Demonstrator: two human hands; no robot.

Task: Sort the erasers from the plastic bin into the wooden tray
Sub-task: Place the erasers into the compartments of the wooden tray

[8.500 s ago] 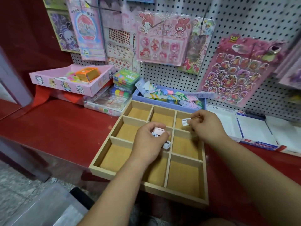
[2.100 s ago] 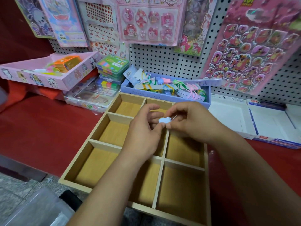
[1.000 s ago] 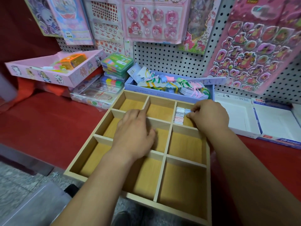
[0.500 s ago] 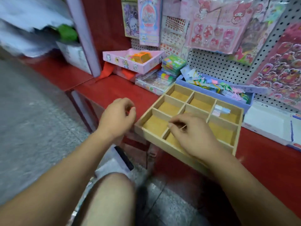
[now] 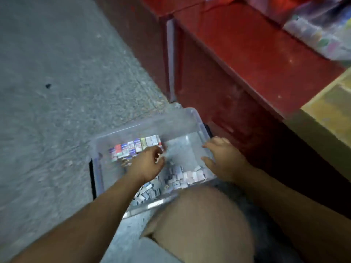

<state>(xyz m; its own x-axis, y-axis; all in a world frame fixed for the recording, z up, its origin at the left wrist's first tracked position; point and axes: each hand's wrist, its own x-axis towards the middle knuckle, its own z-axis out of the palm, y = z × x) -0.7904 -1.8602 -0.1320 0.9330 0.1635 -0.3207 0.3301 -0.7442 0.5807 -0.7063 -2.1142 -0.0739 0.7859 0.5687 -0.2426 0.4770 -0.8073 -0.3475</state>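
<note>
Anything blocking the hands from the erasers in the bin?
Nothing visible. The plastic bin has no lid on; the left hand is inside it at the erasers, the right hand above its right side.

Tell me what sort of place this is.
Probably a small stationery shop: a clear plastic bin of many wrapped erasers on the floor, a red display counter, and blurred packaged goods on it.

The clear rectangular plastic bin (image 5: 171, 122) looks smooth; the grey speckled stone floor (image 5: 57, 111), rough and matt; the red shelf top (image 5: 256, 54), glossy; the pale wooden tray (image 5: 326, 105), matt.
</note>
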